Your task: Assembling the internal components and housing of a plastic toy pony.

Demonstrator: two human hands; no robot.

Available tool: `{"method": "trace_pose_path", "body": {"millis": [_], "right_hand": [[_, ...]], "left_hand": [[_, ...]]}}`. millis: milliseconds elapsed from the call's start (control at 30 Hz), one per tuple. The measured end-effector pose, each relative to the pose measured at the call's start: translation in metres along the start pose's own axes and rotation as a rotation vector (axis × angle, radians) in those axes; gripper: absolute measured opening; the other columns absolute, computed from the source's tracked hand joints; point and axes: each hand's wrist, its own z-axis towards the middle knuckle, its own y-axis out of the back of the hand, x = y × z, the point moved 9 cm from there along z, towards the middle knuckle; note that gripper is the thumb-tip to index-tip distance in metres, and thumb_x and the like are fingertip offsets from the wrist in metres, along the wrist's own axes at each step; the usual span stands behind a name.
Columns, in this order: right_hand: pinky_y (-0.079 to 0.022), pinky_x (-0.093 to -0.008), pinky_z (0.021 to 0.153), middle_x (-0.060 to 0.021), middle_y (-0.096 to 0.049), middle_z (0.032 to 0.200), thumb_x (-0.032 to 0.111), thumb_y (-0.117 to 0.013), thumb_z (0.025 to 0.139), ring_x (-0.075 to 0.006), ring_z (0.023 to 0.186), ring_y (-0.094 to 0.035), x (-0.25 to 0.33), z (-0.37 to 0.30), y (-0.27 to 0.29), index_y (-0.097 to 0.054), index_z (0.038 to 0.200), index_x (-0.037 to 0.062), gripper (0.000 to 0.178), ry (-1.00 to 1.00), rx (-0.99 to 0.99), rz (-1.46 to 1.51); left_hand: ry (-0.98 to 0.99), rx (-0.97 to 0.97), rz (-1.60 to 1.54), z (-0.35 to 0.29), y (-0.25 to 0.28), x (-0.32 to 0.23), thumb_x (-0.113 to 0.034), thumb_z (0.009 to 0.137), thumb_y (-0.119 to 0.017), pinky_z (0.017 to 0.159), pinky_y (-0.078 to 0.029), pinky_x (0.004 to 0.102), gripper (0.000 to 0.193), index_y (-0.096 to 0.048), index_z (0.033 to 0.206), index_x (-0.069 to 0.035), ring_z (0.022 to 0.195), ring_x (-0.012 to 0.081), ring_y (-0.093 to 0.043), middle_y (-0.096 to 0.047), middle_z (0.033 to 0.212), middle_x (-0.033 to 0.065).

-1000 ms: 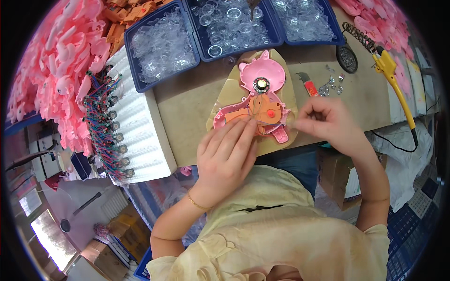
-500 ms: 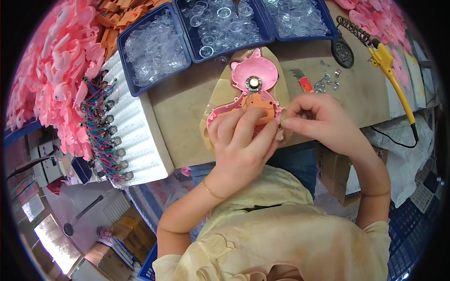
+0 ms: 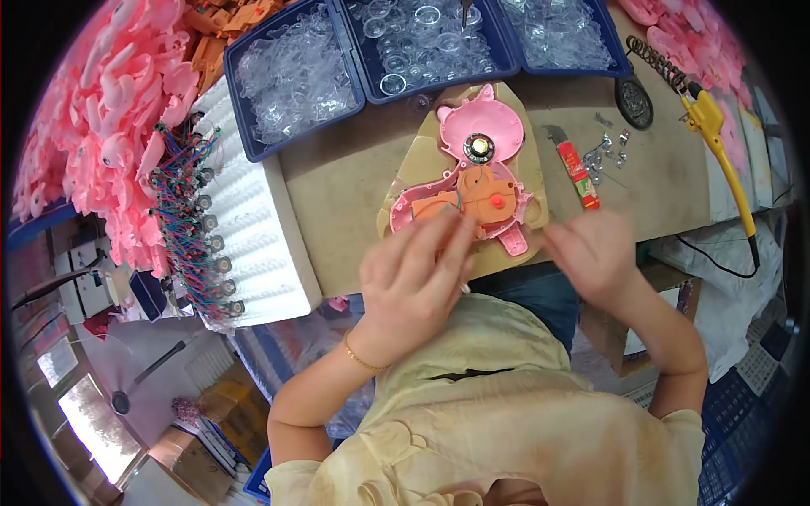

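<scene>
A pink animal-shaped toy shell half (image 3: 483,118) lies hollow side up in a tan holder (image 3: 402,190). Inside it sit an orange plastic box (image 3: 492,201) with a red spot, thin wires and a round metal part (image 3: 479,147). My left hand (image 3: 413,274) is over the shell's lower left edge, fingers bent and pressed together beside the orange box; their tips and anything in them are hidden. To the right of the shell and apart from it is my right hand (image 3: 595,253), fingers curled in and slightly blurred. I cannot make out whether it holds something small.
Blue bins (image 3: 361,76) of clear plastic parts line the back. A red-handled knife (image 3: 576,173) and small metal pieces (image 3: 601,158) lie right, near a yellow-handled soldering iron (image 3: 715,135). Wired round parts (image 3: 202,202) rest on white foam (image 3: 261,219) beside piled pink shells (image 3: 110,126).
My right hand has pulled away from the shell toward the right and down. My left hand has shifted down and left, uncovering the orange box and the shell's lower right end.
</scene>
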Motion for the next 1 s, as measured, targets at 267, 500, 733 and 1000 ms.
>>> {"method": "trace_pose_path", "body": {"millis": [267,500,733,1000], "right_hand": [[-0.043,-0.0320,0.061,-0.0086,-0.058,0.077,0.005,-0.072,0.069,-0.0250,0.068,-0.056,-0.030,-0.013,-0.012,-0.062,0.086,0.0033,0.020,-0.609,0.097,0.540],[-0.046,-0.0320,0.067,-0.0087,-0.059,0.082,0.004,-0.066,0.074,-0.0236,0.074,-0.057,-0.018,0.050,0.004,-0.060,0.085,0.0016,0.014,-0.198,-0.060,0.206],[-0.047,-0.0316,0.070,-0.0099,-0.061,0.088,0.003,-0.065,0.076,-0.0250,0.081,-0.059,-0.030,0.044,-0.007,-0.063,0.092,0.0018,0.016,-0.243,0.107,0.401],[-0.044,-0.0339,0.070,-0.0071,-0.060,0.085,0.002,-0.067,0.072,-0.0250,0.081,-0.056,-0.025,0.040,-0.006,-0.063,0.085,0.0029,0.013,-0.283,0.045,0.303]], "left_hand": [[-0.258,0.046,-0.124,0.009,-0.004,-0.012,-0.016,0.067,-0.069,0.078,-0.039,0.0287,0.038,-0.066,0.105,-0.014,0.093,0.0150,-0.053,-0.060,0.107,-0.0026],[-0.311,0.006,0.059,0.006,0.000,-0.024,-0.016,0.064,-0.067,0.079,-0.037,0.0278,0.042,-0.065,0.106,-0.013,0.094,0.0135,-0.052,-0.058,0.108,-0.0022],[-0.326,0.087,0.108,0.007,-0.007,-0.032,-0.016,0.067,-0.058,0.077,-0.038,0.0270,0.035,-0.064,0.100,-0.005,0.094,0.0136,-0.053,-0.057,0.105,0.0025],[-0.319,0.076,0.108,0.003,-0.008,-0.032,-0.017,0.066,-0.056,0.079,-0.041,0.0269,0.037,-0.062,0.099,0.000,0.099,0.0159,-0.051,-0.056,0.107,0.0059]]}}
